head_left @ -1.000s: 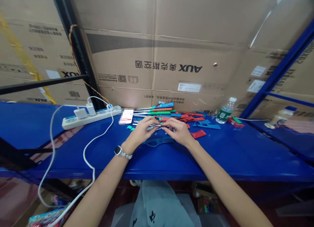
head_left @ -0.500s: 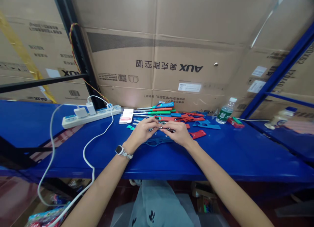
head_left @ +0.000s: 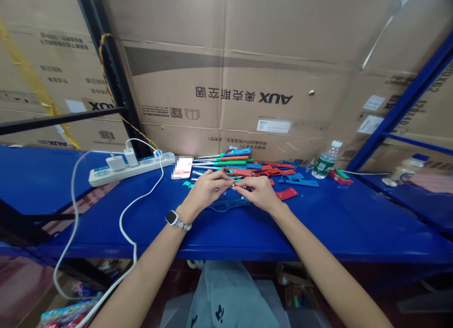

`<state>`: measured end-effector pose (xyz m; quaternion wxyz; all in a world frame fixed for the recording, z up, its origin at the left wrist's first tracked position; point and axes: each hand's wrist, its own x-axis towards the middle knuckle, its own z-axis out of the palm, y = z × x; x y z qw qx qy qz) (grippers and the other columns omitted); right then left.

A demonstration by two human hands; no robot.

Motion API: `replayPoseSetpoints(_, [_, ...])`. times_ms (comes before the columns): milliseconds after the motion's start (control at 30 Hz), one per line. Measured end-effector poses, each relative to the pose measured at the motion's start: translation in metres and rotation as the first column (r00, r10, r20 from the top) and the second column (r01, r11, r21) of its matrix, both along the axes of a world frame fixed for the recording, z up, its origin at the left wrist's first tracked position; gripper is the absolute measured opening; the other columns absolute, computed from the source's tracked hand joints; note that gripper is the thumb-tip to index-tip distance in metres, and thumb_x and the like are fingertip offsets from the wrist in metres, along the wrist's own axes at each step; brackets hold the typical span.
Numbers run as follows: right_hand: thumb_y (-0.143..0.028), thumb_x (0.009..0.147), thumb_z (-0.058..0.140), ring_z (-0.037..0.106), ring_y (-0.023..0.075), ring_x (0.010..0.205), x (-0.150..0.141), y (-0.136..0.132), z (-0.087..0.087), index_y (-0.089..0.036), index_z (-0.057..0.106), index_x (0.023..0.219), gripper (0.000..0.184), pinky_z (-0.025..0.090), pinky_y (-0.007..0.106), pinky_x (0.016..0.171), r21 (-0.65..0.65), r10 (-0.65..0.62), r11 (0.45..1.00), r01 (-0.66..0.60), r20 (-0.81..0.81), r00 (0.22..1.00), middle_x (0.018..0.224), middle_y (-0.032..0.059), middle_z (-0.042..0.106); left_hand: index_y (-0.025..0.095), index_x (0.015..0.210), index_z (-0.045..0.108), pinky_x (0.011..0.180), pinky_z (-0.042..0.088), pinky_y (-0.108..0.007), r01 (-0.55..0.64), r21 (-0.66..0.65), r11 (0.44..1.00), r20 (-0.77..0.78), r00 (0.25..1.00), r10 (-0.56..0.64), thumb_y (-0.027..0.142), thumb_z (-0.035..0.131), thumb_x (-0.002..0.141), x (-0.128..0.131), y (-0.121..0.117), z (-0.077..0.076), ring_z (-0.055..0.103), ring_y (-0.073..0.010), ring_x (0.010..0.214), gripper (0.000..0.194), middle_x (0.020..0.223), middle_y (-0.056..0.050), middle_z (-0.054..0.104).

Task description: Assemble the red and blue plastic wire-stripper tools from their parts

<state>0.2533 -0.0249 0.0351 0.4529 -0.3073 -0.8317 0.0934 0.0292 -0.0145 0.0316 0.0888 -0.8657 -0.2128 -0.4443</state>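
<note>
Fingertips of my left hand and my right hand meet over the blue table, both pinched at a small part too tiny to name. A blue plastic lighter casing lies flat just below them. Behind the hands is a pile of long-necked lighters, among them a blue one, a green one and a red one. Right of my right hand rest a red casing piece and a blue casing piece. Small green pieces lie left of my left hand.
A white power strip with chargers and a trailing white cable occupies the left side. A phone lies near it. A water bottle and a red box stand at right. Large cardboard rises behind.
Both hands stay together at nearly the same spot, with only slight finger movement. My right hand has shifted very slightly. The things on the table look unchanged.
</note>
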Motion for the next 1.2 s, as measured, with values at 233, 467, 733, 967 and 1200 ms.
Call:
replayPoseSetpoints(233, [-0.032,0.097,0.065,0.074,0.0182,0.070,0.003,-0.003,0.002,-0.021,0.081,0.089,0.021,0.049,0.026,0.063,0.237,-0.119,0.969,0.066,0.218,0.969,0.085,0.0056,0.082,0.023,0.106,0.071,0.073,0.043,-0.033,0.001,-0.002,1.000,-0.089,0.996,-0.001,0.022,0.054,0.104,-0.002,-0.003,0.003,0.071,-0.0167,0.085,0.017,0.101,-0.002,0.078])
replayPoseSetpoints(467, [-0.030,0.098,0.065,0.074,0.0184,0.074,-0.003,-0.003,-0.003,-0.021,0.079,0.091,0.018,0.049,0.027,0.065,0.277,-0.141,0.959,0.066,0.261,0.955,0.086,0.0055,0.081,0.020,0.091,0.058,0.078,0.046,-0.039,-0.188,-0.218,0.958,-0.192,0.970,0.147,0.017,0.051,0.076,0.007,-0.025,0.015,0.062,-0.0232,0.081,0.017,0.091,-0.005,0.069])
replayPoseSetpoints(733, [-0.026,0.097,0.061,0.072,0.0184,0.074,-0.009,-0.006,-0.005,-0.021,0.076,0.090,0.017,0.049,0.028,0.067,0.327,-0.164,0.941,0.088,0.213,0.963,0.084,0.0056,0.079,0.020,0.104,0.051,0.085,0.044,-0.045,-0.247,-0.290,0.925,-0.200,0.960,0.194,0.035,0.042,0.095,0.014,-0.027,0.016,0.064,-0.0274,0.081,0.019,0.094,-0.008,0.070])
replayPoseSetpoints(967, [-0.023,0.094,0.064,0.069,0.0157,0.069,-0.009,-0.006,-0.004,-0.020,0.076,0.094,0.012,0.047,0.026,0.064,0.222,-0.144,0.969,0.112,0.135,0.980,0.088,0.0049,0.078,0.019,0.112,0.048,0.087,0.043,-0.043,-0.251,-0.313,0.916,-0.163,0.964,0.208,0.038,0.036,0.106,0.016,-0.024,0.012,0.070,-0.0281,0.089,0.023,0.095,-0.007,0.075])
replayPoseSetpoints(1200, [-0.027,0.093,0.063,0.067,0.0150,0.068,-0.014,-0.008,-0.001,-0.022,0.075,0.099,0.014,0.048,0.026,0.067,0.095,-0.138,0.987,0.127,0.111,0.984,0.095,0.0038,0.078,0.019,0.117,0.048,0.084,0.045,-0.042,-0.321,-0.297,0.899,-0.190,0.943,0.273,0.032,0.041,0.103,0.014,-0.018,0.010,0.071,-0.0281,0.087,0.021,0.093,-0.007,0.075])
